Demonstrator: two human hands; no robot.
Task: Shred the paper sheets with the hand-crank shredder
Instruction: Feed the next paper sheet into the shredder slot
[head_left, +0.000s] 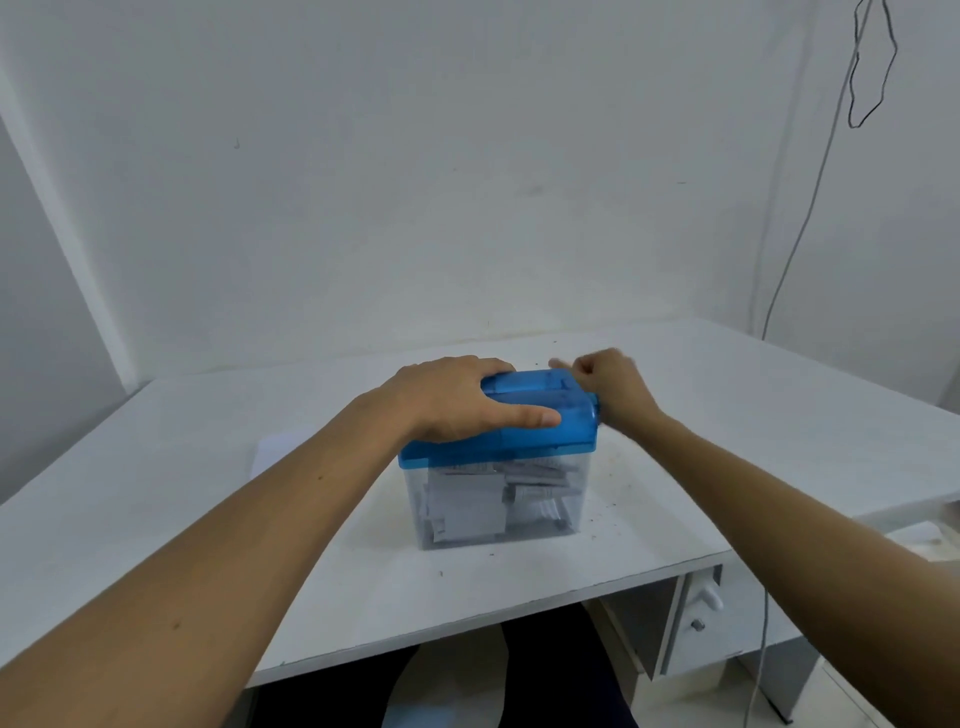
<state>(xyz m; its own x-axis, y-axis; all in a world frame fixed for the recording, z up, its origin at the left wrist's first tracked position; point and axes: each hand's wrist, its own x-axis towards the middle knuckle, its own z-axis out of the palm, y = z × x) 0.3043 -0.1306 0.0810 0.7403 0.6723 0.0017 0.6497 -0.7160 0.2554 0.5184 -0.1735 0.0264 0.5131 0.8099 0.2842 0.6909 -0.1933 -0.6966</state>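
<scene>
The hand-crank shredder (540, 415) has a blue top on a clear bin (498, 499) that holds several grey paper strips. It stands in the middle of the white desk (156, 493). My left hand (457, 397) lies over the left part of the blue top, its fingers over the far edge and its thumb along the front. At the shredder's right end my right hand (610, 387) is curled into a fist and grips the crank handle, which is mostly hidden by the fingers. A white paper sheet (272, 449) lies flat on the desk to the left, partly behind my left forearm.
The desk stands against a white wall in a corner. A drawer unit with a white handle (709, 597) sits under the desk's right part. A thin cable (810, 208) hangs down the wall at the right. Small dark specks dot the desktop near the bin.
</scene>
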